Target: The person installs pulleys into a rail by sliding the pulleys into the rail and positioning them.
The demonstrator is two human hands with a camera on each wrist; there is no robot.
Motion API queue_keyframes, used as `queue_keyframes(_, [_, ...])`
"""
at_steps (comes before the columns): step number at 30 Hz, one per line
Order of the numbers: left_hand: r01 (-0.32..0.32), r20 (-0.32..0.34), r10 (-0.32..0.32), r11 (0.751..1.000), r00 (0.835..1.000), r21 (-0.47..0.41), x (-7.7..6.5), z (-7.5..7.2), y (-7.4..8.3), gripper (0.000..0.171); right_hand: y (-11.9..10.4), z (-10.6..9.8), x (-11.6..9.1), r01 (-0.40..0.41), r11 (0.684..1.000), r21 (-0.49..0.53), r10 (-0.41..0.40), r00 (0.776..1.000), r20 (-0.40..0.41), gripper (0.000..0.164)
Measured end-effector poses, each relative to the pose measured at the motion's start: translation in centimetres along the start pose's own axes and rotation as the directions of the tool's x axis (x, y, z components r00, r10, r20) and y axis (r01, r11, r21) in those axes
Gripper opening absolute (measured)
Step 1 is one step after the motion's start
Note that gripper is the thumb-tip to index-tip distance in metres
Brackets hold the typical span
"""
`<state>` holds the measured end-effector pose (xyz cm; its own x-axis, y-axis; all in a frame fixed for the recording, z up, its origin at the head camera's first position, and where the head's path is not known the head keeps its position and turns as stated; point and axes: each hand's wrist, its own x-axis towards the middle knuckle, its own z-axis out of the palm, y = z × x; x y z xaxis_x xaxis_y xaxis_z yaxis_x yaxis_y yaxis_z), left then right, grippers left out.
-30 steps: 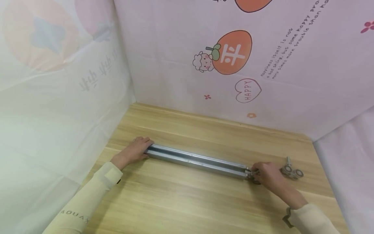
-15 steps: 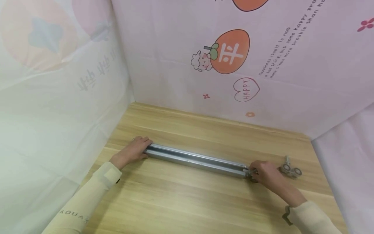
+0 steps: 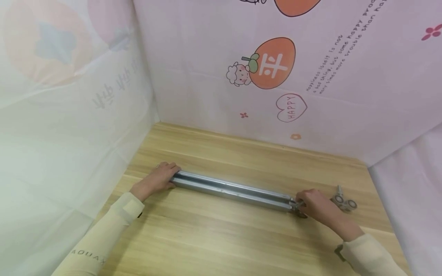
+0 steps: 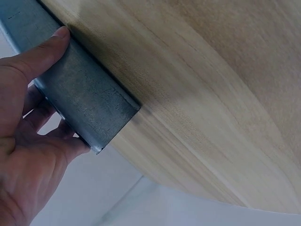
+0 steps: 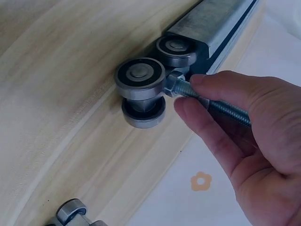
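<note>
A long galvanised steel channel rail lies on the wooden table, its slot facing up in the head view. At its left end my left hand grips it, thumb on one face and fingers along the opposite side in the left wrist view. My right hand is at the other end. There its thumb and fingers pinch the threaded bolt of a roller trolley. One trolley wheel sits right at the rail's open end; whether any wheel is inside cannot be told. The other wheels stand outside.
A second roller trolley, its bolt pointing up, lies on the table to the right of my right hand. Printed cloth walls rise behind the table and on both sides.
The right hand and its trolley have shifted only slightly at the rail's end. My left hand keeps its grip, and the rail stays in place. The head view has wobbled a little.
</note>
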<state>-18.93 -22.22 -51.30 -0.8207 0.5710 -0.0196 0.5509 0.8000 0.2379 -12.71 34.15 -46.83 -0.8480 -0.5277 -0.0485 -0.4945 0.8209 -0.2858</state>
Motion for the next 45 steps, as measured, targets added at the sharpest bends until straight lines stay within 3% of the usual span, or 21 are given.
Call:
queue_keyframes(16, [0.000,-0.011,0.000,1.000,1.000,-0.009,0.0,0.1,-0.2,0.061,0.4,0.4,0.3,0.018,1.000,0.007,-0.018,1.000,-0.013,0.023])
queue_keyframes(33, [0.007,-0.002,-0.007,1.000,1.000,-0.023,0.2,0.1,-0.1,0.061,-0.3,0.6,0.6,0.151,0.988,0.025,-0.148,0.984,-0.097,0.029])
queue_keyframes(45, [0.016,0.016,-0.015,0.999,1.000,-0.032,0.3,0.1,-0.1,0.062,-0.5,0.6,1.5,0.130,0.991,0.026,-0.129,0.991,-0.039,0.025])
